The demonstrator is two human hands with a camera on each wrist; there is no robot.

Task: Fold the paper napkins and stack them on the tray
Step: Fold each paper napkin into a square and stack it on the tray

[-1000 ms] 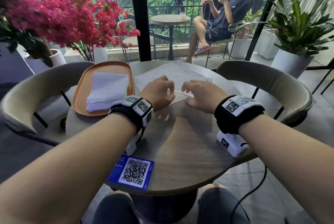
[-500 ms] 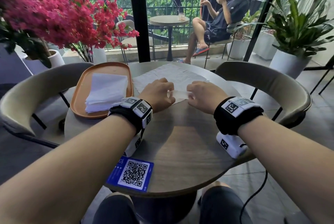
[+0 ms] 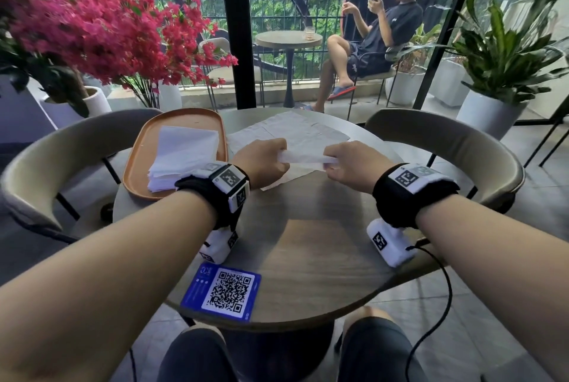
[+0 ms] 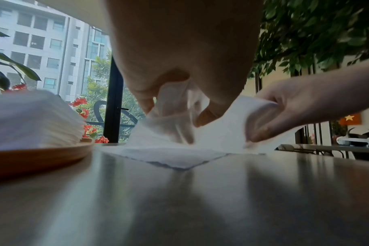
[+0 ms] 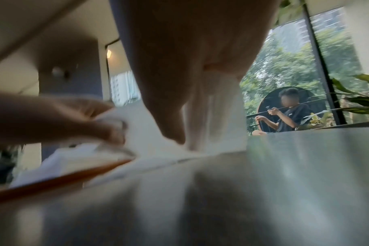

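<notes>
Napkin [image 3: 303, 157] stretched left-right, pinched between left hand [image 3: 261, 161] and right hand [image 3: 352, 166].

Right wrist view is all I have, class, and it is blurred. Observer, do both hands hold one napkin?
Observer: Yes. The left hand and the right hand each pinch an end of one napkin, raised off the table.
Operator: Are folded ones on the tray?
Observer: A stack of napkins lies on the orange tray.
Operator: Any left to fold?
Observer: Unfolded sheets lie flat beyond the hands.
</notes>
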